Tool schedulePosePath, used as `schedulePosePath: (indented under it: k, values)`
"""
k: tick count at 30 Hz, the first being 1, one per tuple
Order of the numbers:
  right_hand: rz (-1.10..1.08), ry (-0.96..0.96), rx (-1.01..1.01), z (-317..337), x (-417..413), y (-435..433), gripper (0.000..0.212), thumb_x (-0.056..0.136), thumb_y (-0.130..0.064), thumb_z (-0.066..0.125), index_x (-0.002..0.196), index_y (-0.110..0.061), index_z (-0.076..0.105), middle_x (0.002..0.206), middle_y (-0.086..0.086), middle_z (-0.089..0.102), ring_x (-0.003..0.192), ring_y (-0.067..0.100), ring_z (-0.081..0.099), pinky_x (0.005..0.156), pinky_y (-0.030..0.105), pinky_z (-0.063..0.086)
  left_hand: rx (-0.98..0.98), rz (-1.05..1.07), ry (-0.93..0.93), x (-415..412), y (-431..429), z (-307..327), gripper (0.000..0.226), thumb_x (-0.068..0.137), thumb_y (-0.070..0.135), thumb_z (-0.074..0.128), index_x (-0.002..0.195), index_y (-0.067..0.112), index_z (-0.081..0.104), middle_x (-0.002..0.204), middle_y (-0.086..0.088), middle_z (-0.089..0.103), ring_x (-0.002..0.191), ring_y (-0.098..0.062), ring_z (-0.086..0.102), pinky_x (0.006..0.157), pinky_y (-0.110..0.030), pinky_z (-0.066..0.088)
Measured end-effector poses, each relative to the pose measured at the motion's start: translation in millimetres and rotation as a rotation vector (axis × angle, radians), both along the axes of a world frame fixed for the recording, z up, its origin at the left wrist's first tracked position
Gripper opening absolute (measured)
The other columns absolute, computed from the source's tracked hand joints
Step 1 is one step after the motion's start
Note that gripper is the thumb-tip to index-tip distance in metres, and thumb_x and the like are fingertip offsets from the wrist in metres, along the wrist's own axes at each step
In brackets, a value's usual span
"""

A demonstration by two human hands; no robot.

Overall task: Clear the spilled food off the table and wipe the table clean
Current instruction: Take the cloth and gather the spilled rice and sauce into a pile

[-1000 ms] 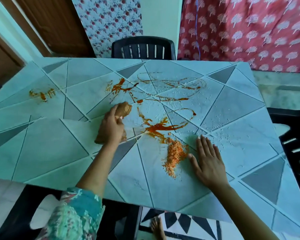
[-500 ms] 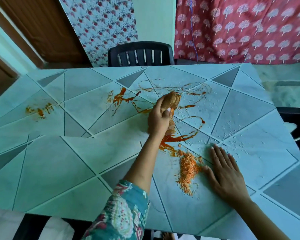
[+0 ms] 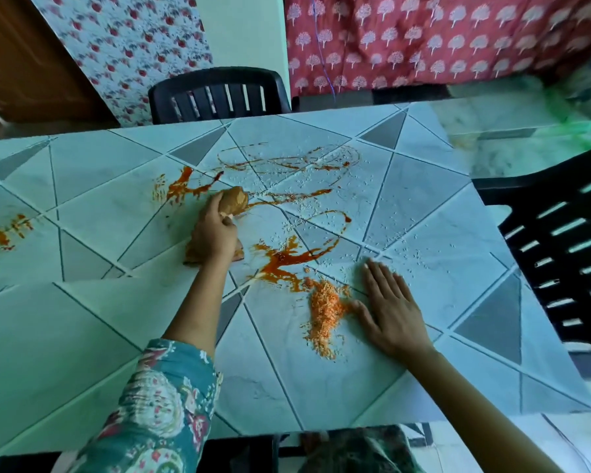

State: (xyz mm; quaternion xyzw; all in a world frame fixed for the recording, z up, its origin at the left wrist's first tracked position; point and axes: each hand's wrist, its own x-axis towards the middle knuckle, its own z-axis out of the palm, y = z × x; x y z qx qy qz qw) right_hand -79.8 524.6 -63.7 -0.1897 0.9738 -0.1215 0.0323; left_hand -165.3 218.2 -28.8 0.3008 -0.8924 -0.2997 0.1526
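Left grip [image 3: 215, 233] squeezes the brown cloth [image 3: 234, 201]; right grip [image 3: 391, 302] lies flat, open, touching the rice pile [image 3: 325, 307]. I fear a fast wipe smears sauce [image 3: 284, 259] wider or flicks rice off the table [image 3: 82, 319].

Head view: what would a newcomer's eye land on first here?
Orange-red sauce smeared in loops and streaks across the middle of the pale tiled table, with white grains scattered around it. Next, the heap of orange-stained rice nearer the front, with the right hand flat beside it. Left of centre, the left hand grips a brown cloth among the streaks.
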Motion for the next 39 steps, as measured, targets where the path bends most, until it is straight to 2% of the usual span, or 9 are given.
schedulePosePath:
  k: [5,10,15,22,27,29,33,35,39]
  values:
    - [-0.003,-0.010,-0.047,3.9,-1.4,0.3,0.078,0.087,-0.064,0.000,0.149,-0.016,0.001,0.154,-0.002,-0.004,0.141,0.013,-0.014,0.113,0.021,-0.017,0.269,-0.328,0.055,5.4,46.2,9.8,0.046,0.089,0.012,0.059,0.134,0.019,0.050,0.121,-0.008,0.060,0.109,-0.023,0.057,0.087,-0.024,0.043]
    - [0.002,0.010,-0.066,13.7,-37.6,-7.9,0.078,0.085,-0.063,-0.004,0.148,-0.017,-0.002,0.154,-0.002,-0.008,0.143,0.012,-0.012,0.114,0.024,-0.015,0.052,-0.096,0.191,15.0,10.4,15.9,0.045,0.089,0.009,0.057,0.132,0.021,0.052,0.127,-0.009,0.060,0.112,-0.025,0.056,0.085,-0.023,0.041]
    - [-0.029,-0.023,-0.041,13.5,-86.7,-11.7,0.093,0.076,-0.068,-0.016,0.150,-0.014,-0.002,0.157,0.003,-0.007,0.139,0.009,-0.016,0.112,0.025,-0.014,-0.103,0.177,0.043,7.3,-42.6,3.1,0.048,0.089,0.009,0.054,0.135,0.024,0.048,0.126,-0.016,0.058,0.112,-0.037,0.052,0.088,-0.042,0.044]
    - [-0.010,-0.026,0.049,8.6,-133.9,-18.6,0.101,0.070,-0.069,-0.024,0.150,-0.012,0.001,0.158,0.006,-0.003,0.145,0.018,-0.007,0.115,0.033,-0.008,-0.133,0.152,-0.066,-28.4,-2.5,-1.5,0.050,0.090,0.010,0.052,0.136,0.029,0.046,0.126,-0.012,0.059,0.106,-0.036,0.057,0.082,-0.043,0.050]
    - [-0.018,-0.030,0.047,3.0,-145.2,-18.9,0.107,0.068,-0.071,-0.028,0.151,-0.013,0.007,0.158,0.006,0.002,0.146,0.020,-0.002,0.116,0.036,-0.004,-0.087,-0.038,-0.005,-37.1,69.8,-10.2,0.053,0.088,0.010,0.056,0.135,0.034,0.047,0.124,-0.003,0.061,0.098,-0.029,0.063,0.081,-0.040,0.053]
    - [-0.027,-0.022,0.040,2.7,-145.1,-19.5,0.106,0.069,-0.070,-0.028,0.150,-0.013,0.011,0.158,0.006,0.005,0.146,0.021,0.001,0.116,0.036,-0.001,-0.007,-0.182,0.035,-39.3,82.6,-8.9,0.055,0.086,0.005,0.058,0.132,0.034,0.051,0.123,-0.002,0.063,0.099,-0.023,0.063,0.081,-0.031,0.053]
    - [-0.032,-0.009,0.044,5.5,-146.8,-23.1,0.095,0.077,-0.065,-0.013,0.150,-0.012,0.016,0.157,0.007,0.012,0.146,0.022,0.007,0.117,0.037,0.005,0.101,-0.233,0.085,-41.0,60.5,6.5,0.052,0.088,0.009,0.061,0.132,0.035,0.050,0.114,0.000,0.065,0.075,-0.009,0.061,0.053,-0.004,0.044]
    - [-0.035,-0.008,0.033,4.9,-147.3,-23.4,0.094,0.079,-0.065,-0.012,0.149,-0.011,0.019,0.157,0.007,0.015,0.145,0.023,0.010,0.116,0.038,0.007,0.005,-0.071,0.096,-41.6,36.3,15.2,0.051,0.090,0.012,0.058,0.135,0.033,0.047,0.118,0.001,0.062,0.069,-0.005,0.057,0.046,-0.007,0.041]
    - [-0.031,-0.005,0.010,1.3,-147.9,-21.3,0.092,0.081,-0.065,-0.011,0.149,-0.012,0.022,0.156,0.007,0.017,0.145,0.024,0.012,0.116,0.038,0.009,-0.188,0.217,-0.074,-43.6,-11.0,15.7,0.050,0.091,0.011,0.052,0.137,0.031,0.046,0.121,-0.013,0.061,0.098,-0.034,0.060,0.073,-0.036,0.045]
